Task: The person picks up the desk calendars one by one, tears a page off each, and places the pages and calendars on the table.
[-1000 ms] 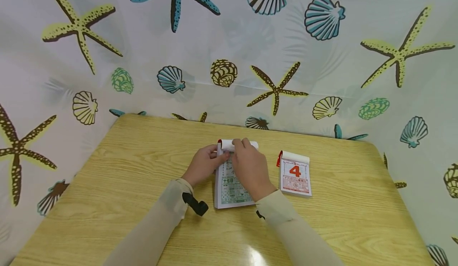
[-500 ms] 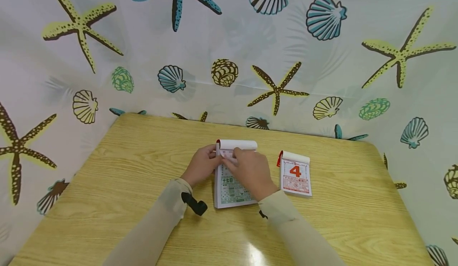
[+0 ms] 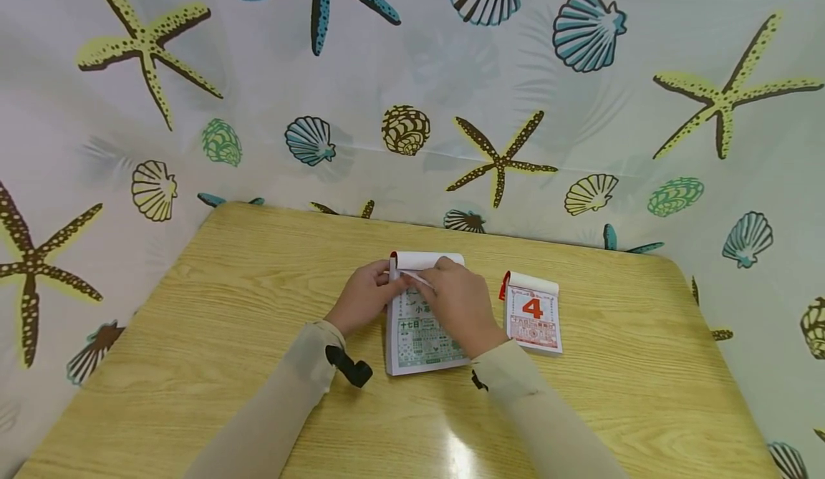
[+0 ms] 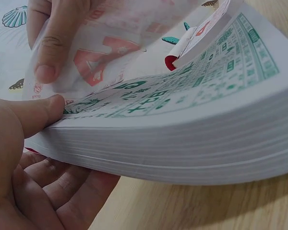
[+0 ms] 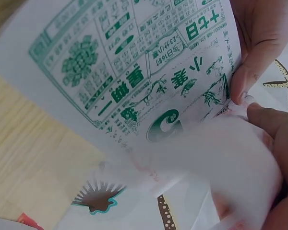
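Nearest, two pale sleeves [image 3: 271, 411] reached in over the bench [image 3: 258, 271], a black strap [image 3: 350, 367] at the left cuff. The larger calendar [image 3: 428, 343], with its green-printed page uppermost, lay near the middle of the bench. The left hand [image 3: 361, 298] gripped its left edge near the top, thumb on the page, fingers curled beneath. The right hand [image 3: 462, 307] was nearly closed, pinching a thin red-printed sheet [image 4: 105, 55] just below the rolled white cover [image 3: 422, 259]; whether that sheet was fully detached could not be told.

The sheet looked flimsy, so if it was attached, a crooked or hasty pull could have ripped it unevenly and left a strip under the roll. A pinch taken too deep might have caught the green page too. A slack left thumb would probably have let the pad slide or lift.

To the right, apart from the hands, lay the smaller calendar [image 3: 532, 314], showing a red 4. Farthest back hung a shell-and-starfish cloth [image 3: 380, 56].
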Available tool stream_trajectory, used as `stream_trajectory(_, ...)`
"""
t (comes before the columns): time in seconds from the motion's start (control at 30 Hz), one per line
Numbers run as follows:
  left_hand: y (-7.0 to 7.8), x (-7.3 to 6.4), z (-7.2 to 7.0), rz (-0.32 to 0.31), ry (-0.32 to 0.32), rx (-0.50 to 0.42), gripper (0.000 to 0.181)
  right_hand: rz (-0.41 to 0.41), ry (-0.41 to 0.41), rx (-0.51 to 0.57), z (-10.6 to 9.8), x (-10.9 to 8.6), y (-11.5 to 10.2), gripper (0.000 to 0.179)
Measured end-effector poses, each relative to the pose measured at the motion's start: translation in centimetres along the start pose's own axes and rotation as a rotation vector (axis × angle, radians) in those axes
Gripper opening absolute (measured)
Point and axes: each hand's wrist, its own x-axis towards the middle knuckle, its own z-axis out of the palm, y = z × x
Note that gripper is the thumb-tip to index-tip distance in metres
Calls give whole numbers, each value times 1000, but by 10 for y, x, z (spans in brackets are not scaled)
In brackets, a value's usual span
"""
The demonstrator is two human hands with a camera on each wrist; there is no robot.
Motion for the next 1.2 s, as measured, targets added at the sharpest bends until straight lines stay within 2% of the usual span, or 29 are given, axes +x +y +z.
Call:
stream_trajectory(0.17,0,0,-1,5,-6,-11,61,-2,37,67,-1,0,0,22)
stream_trajectory(0.43,-3,0,-1,16,-4,-19,56,-60,46,57,0,-2,2,23)
stream_trajectory(0.63,-2,0,0,13,-6,-19,57,-67,73,78,1,-3,4,19)
stream_trajectory(0.83,0,-1,0,8,-20,-50,52,-6,57,167,4,-3,7,20)
stream_trajectory(1.2,0,-2,-2,19,-52,-84,54,112,53,337,9,-2,15,23)
